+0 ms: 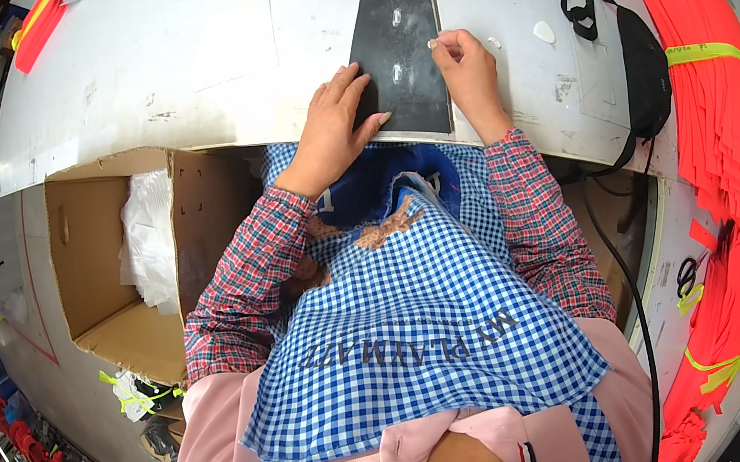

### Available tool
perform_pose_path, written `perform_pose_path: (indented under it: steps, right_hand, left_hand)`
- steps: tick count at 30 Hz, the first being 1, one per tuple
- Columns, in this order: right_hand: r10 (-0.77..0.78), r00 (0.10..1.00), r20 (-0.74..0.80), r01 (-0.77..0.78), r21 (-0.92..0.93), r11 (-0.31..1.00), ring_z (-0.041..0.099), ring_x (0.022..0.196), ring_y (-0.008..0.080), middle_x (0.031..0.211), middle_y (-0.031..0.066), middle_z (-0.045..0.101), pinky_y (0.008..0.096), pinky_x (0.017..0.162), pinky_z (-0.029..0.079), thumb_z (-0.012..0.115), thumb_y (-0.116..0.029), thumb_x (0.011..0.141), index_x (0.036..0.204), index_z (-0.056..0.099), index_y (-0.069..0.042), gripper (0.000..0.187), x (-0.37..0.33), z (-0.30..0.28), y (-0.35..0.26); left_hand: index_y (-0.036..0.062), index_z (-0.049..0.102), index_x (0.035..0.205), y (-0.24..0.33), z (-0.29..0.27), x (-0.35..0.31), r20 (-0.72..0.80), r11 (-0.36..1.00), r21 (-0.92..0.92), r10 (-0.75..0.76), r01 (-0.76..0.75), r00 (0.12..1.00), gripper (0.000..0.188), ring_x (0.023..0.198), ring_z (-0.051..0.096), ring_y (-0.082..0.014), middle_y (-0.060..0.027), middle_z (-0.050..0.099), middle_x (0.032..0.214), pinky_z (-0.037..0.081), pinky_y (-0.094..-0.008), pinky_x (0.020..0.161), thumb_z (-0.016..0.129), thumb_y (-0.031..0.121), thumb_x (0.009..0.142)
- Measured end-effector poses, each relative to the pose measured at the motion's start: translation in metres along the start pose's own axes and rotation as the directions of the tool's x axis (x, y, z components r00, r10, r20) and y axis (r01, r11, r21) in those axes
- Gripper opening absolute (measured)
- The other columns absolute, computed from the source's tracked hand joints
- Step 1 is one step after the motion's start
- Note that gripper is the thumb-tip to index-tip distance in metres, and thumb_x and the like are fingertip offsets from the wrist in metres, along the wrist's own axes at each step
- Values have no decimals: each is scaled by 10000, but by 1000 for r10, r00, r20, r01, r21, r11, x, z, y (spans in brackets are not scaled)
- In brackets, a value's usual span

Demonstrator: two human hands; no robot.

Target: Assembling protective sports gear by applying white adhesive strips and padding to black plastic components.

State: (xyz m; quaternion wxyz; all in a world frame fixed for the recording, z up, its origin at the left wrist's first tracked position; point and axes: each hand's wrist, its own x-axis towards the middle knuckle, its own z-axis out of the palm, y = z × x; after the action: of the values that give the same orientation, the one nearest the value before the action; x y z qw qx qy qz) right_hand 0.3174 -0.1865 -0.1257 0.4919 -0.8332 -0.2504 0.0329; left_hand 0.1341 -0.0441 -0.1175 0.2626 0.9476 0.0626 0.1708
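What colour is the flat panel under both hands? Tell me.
Black, with a few pale glossy patches; the flat panel lies on the grey table, seen in the head view.

black sheet (399,57) under left hand (333,130) fingers: matt, rubbery, with glossy spots | table (197,55) beyond fingertips: smooth, scuffed grey | box (92,246): plain brown cardboard | sleeves: checked cloth

Workshop or small factory floor, likely cut-and-sew or assembly work. Large scuffed white worktable (197,55) fills the far side. Right: tall stacks of neon orange-red cut sheets (718,108), bundled with yellow-green ties (700,51). Far left: another orange bundle (40,27). Near left on the floor: open cardboard carton (92,246) with clear plastic bags (148,237) inside. Far left rim: rows of further workstations, red goods, too small to tell. The worker wears a checked apron (413,321).
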Motion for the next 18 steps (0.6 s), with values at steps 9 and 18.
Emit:
perform_pose_path:
  steps: [9, 18]
  right_hand:
    - [0, 1000, -4, 0, 17, 1000, 687, 795, 244, 880, 127, 713, 360, 728, 542, 680, -207, 903, 957, 674, -11, 204, 2, 1, 5]
    - [26, 1000, -13, -25, 56, 998, 696, 789, 238, 868, 134, 723, 349, 727, 543, 686, -223, 902, 977, 684, -8, 228, 4, 2, 9]
  left_hand:
    - [-10, 463, 1399, -10, 5, 12, -86, 993, -94, -73, 65, 994, 585, 1319, 469, -420, -274, 466, 1434, 415, -429, 1096, 700, 230, 922]
    - [-4, 468, 1394, -16, 5, 16, -61, 991, -121, -62, 55, 996, 548, 1317, 478, -402, -250, 475, 1439, 413, -418, 1099, 682, 199, 932]
